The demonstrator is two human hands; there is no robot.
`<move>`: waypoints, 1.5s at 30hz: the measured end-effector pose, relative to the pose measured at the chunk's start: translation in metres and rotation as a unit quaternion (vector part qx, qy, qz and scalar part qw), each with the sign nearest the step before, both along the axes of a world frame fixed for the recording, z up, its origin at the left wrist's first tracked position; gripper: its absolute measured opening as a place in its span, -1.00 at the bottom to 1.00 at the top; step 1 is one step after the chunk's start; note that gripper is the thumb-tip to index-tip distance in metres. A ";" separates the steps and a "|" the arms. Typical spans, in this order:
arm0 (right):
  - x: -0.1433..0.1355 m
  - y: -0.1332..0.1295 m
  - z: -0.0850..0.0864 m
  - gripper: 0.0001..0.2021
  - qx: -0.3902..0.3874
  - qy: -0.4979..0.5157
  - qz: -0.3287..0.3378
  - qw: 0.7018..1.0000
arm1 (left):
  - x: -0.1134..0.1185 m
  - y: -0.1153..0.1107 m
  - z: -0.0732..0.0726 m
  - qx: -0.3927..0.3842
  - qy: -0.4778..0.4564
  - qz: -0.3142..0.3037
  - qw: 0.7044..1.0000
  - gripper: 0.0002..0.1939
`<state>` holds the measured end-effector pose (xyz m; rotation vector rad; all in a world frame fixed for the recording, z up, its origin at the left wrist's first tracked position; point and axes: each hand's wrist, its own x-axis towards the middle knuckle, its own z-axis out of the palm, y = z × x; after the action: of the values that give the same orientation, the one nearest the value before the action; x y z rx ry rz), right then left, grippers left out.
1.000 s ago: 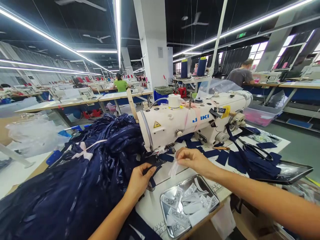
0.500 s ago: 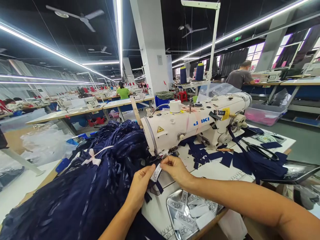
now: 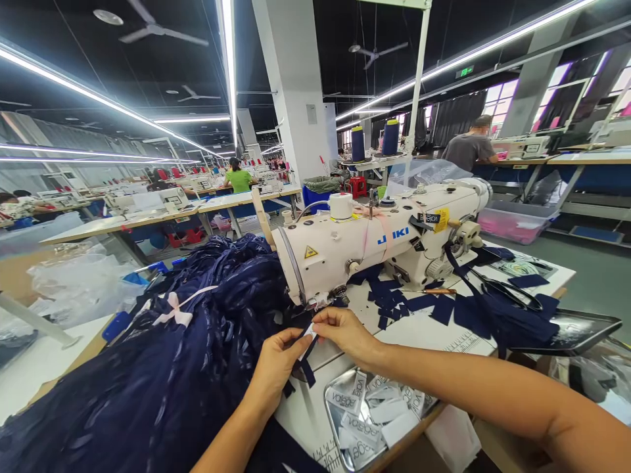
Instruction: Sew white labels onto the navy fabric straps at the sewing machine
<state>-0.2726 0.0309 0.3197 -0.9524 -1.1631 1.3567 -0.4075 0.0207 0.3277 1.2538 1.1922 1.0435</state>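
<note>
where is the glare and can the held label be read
Head view: the ceiling lights glare white; head view: the metal tray at right has bright reflections; head view: the label between left hand and right hand shows no readable print

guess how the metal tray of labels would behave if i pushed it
The metal tray would likely slide flat rather than tip, being broad and shallow. Its labels would probably shift, since they lie loose and overlapping. It might fall, sitting by the table edge.
</note>
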 end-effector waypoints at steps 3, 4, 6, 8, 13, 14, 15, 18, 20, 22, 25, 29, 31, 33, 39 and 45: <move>0.004 0.001 0.002 -0.85 -0.002 -0.020 0.022 1.000 | -0.001 0.000 0.001 -0.016 0.001 -0.019 1.000 -0.73; 0.005 0.000 0.002 -0.86 -0.002 -0.026 0.021 0.999 | -0.001 0.000 0.002 -0.021 0.004 -0.024 0.999 -0.73; 0.004 -0.003 0.001 -0.90 -0.007 -0.039 0.014 0.999 | -0.001 0.001 0.003 -0.029 0.018 -0.031 0.999 -0.73; 0.003 -0.004 -0.002 -0.90 -0.013 -0.049 0.008 0.999 | -0.001 0.003 0.004 -0.031 0.039 -0.037 0.998 -0.72; 0.034 0.008 -0.003 -0.87 0.040 -0.164 0.086 0.982 | -0.008 0.010 0.000 0.004 0.119 -0.067 0.991 -0.68; 0.049 0.013 -0.001 -0.82 0.071 -0.244 0.093 0.963 | -0.010 0.011 -0.001 0.024 0.139 -0.076 0.987 -0.67; 0.065 0.018 0.003 -0.79 0.107 -0.348 0.080 0.928 | -0.012 0.011 -0.002 0.057 0.165 -0.080 0.981 -0.67; 0.109 0.035 0.016 -0.84 0.188 -0.673 -0.036 0.715 | -0.013 0.012 -0.003 0.261 0.292 -0.040 0.919 -0.72; 0.125 0.046 0.019 -0.80 0.185 -0.738 -0.083 0.644 | -0.007 0.016 -0.003 0.446 0.399 0.004 0.801 -0.75; 0.127 0.055 0.016 -0.75 0.173 -0.756 -0.099 0.624 | 0.003 0.023 -0.005 0.586 0.478 0.007 0.655 -0.72; 0.119 0.065 0.005 -0.78 0.159 -0.782 -0.103 0.594 | 0.015 0.034 -0.016 0.651 0.527 -0.049 0.545 -0.67; 0.113 0.067 -0.002 -0.77 0.148 -0.800 -0.092 0.574 | 0.014 0.035 -0.029 0.543 0.485 -0.082 0.681 -0.71; 0.113 0.062 0.000 -0.73 0.148 -0.802 -0.096 0.570 | 0.010 0.032 -0.028 0.402 0.399 -0.056 0.822 -0.79; 0.112 0.051 0.005 -0.71 0.152 -0.807 -0.104 0.562 | 0.006 0.028 -0.023 0.225 0.279 -0.019 0.933 -0.82; 0.102 0.005 0.021 -0.73 0.172 -0.836 -0.083 0.514 | 0.000 0.025 -0.003 -0.073 0.020 0.056 0.996 -0.71; 0.090 0.019 0.000 -0.75 0.535 -0.699 0.050 0.471 | -0.002 0.022 -0.002 -0.089 0.009 0.030 0.996 -0.71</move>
<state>-0.1821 0.0495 0.3197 -0.8231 -2.7423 -0.7275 -0.4093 0.0432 0.3259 1.0964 1.3130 0.9488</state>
